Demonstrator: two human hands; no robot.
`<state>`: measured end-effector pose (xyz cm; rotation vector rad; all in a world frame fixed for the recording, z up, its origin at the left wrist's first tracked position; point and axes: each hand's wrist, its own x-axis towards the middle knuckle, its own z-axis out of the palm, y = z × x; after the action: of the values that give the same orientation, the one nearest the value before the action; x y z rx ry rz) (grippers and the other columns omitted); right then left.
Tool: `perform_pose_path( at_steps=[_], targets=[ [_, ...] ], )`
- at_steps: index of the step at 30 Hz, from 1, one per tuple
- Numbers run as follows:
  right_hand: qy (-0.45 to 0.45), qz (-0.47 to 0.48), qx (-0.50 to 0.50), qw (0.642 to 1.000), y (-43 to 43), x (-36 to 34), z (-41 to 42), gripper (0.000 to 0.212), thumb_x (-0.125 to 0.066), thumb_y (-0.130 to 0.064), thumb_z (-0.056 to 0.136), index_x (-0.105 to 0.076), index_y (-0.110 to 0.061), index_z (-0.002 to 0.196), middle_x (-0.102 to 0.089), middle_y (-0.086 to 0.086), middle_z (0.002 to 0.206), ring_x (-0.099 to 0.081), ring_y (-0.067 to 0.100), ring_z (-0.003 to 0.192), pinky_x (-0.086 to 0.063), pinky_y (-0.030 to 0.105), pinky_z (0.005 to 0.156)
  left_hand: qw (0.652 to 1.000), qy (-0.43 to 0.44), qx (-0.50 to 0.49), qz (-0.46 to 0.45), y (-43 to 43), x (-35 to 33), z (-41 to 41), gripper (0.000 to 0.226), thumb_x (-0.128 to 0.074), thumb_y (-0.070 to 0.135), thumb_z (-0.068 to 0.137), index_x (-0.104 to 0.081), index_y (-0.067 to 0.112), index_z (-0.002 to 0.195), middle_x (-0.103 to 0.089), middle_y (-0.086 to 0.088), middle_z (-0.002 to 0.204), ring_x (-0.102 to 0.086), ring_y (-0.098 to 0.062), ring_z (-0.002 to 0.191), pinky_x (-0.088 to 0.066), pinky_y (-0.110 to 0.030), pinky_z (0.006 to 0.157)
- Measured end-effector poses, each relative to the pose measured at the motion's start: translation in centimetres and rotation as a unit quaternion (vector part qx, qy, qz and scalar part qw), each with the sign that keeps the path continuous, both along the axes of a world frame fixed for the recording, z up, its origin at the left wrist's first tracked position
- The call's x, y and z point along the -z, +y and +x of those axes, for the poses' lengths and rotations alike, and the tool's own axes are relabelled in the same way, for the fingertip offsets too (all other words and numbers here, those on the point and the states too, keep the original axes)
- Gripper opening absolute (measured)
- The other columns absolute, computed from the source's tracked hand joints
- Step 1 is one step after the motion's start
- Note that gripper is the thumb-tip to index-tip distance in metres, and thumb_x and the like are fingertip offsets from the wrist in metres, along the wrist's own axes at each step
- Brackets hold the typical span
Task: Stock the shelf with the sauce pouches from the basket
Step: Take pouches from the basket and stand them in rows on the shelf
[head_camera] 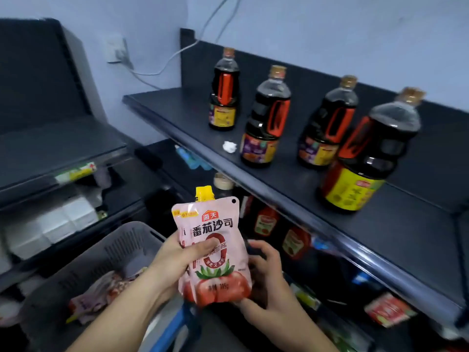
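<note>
I hold a pink tomato sauce pouch (215, 252) with a yellow cap upright in front of me; a second pouch seems pressed behind it at its left edge. My left hand (177, 257) grips its left side, thumb across the front. My right hand (264, 273) supports its right side and bottom from behind. The grey basket (106, 257) sits low at the left with more pink pouches (101, 295) lying in it. The dark shelf (291, 179) runs from the centre to the right, above the pouch.
Several dark soy sauce bottles (266, 118) stand on the top shelf board, with a crumpled white scrap (229, 147) near its front edge. Red ketchup bottles (266, 221) and packets fill the lower shelf. Another dark rack (63, 148) with white boxes stands at the left.
</note>
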<state>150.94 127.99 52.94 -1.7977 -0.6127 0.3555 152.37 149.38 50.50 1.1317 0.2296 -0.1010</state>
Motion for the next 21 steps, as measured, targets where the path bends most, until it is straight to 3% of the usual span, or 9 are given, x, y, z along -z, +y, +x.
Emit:
perform_pose_path(
  at_steps=[3,5,8,10,12,16,21],
  targets=[
    [0.08,0.026,0.016,0.996,-5.6,-1.1,-2.7,0.093,-0.08,-0.043,0.076,-0.014,-0.056,0.14,-0.051,-0.03,0.132,-0.057,0.005,0.124,-0.049,0.028,0.101,0.997,-0.046,0.05,0.04,-6.7,-1.9,-1.1,0.068,-0.098,0.024,0.043,-0.073,0.006,0.103,-0.073,-0.024,0.105,-0.072,-0.042,0.093,-0.06,-0.045,0.075],
    [0.096,0.035,0.104,0.989,-9.2,-2.1,-4.8,0.092,-0.084,-0.051,0.068,-0.022,-0.053,0.136,-0.057,-0.032,0.126,-0.062,0.001,0.116,-0.052,0.024,0.096,0.993,-0.069,0.076,0.061,-12.0,-3.1,-2.1,0.052,-0.096,0.012,0.046,-0.076,0.01,0.094,-0.076,-0.021,0.097,-0.075,-0.036,0.085,-0.061,-0.039,0.067],
    [0.147,0.067,0.242,0.957,-14.3,-3.3,-7.6,0.069,-0.088,-0.04,0.065,-0.049,-0.035,0.122,-0.073,-0.011,0.111,-0.071,0.008,0.099,-0.059,0.032,0.087,0.982,-0.111,0.123,0.089,-19.2,-4.9,-3.6,0.046,-0.093,0.011,0.044,-0.078,0.021,0.086,-0.078,-0.012,0.089,-0.076,-0.027,0.079,-0.06,-0.03,0.06],
    [0.19,0.118,0.285,0.932,-18.2,-4.6,-9.4,0.056,-0.087,-0.024,0.071,-0.057,-0.022,0.118,-0.076,0.0,0.106,-0.074,0.018,0.096,-0.06,0.034,0.082,0.975,-0.133,0.151,0.097,-23.6,-6.1,-4.7,0.039,-0.088,0.014,0.048,-0.078,0.031,0.082,-0.079,-0.006,0.087,-0.077,-0.021,0.078,-0.058,-0.024,0.059],
    [0.197,0.161,0.305,0.918,-21.4,-6.0,-11.1,0.052,-0.085,-0.016,0.074,-0.06,-0.013,0.12,-0.075,0.009,0.109,-0.073,0.028,0.099,-0.059,0.042,0.087,0.965,-0.148,0.192,0.097,-27.1,-7.1,-5.3,0.037,-0.088,0.014,0.053,-0.079,0.029,0.085,-0.079,-0.005,0.09,-0.076,-0.021,0.082,-0.058,-0.022,0.061],
    [0.157,0.199,0.358,0.899,-26.5,-7.5,-13.6,0.054,-0.086,-0.019,0.07,-0.064,-0.013,0.119,-0.074,0.013,0.111,-0.071,0.032,0.102,-0.056,0.048,0.091,0.945,-0.152,0.27,0.104,-33.0,-8.9,-6.2,0.049,-0.091,0.022,0.058,-0.072,0.011,0.101,-0.078,-0.009,0.097,-0.076,-0.024,0.089,-0.059,-0.024,0.065],
    [0.14,0.291,0.384,0.865,-30.1,-8.6,-14.6,0.052,-0.082,-0.018,0.076,-0.062,-0.013,0.124,-0.071,0.017,0.118,-0.068,0.036,0.11,-0.052,0.053,0.096,0.925,-0.151,0.333,0.104,-37.1,-11.3,-5.5,0.05,-0.083,0.038,0.063,-0.07,0.016,0.106,-0.078,-0.005,0.098,-0.076,-0.023,0.089,-0.06,-0.027,0.068]
  ],
)
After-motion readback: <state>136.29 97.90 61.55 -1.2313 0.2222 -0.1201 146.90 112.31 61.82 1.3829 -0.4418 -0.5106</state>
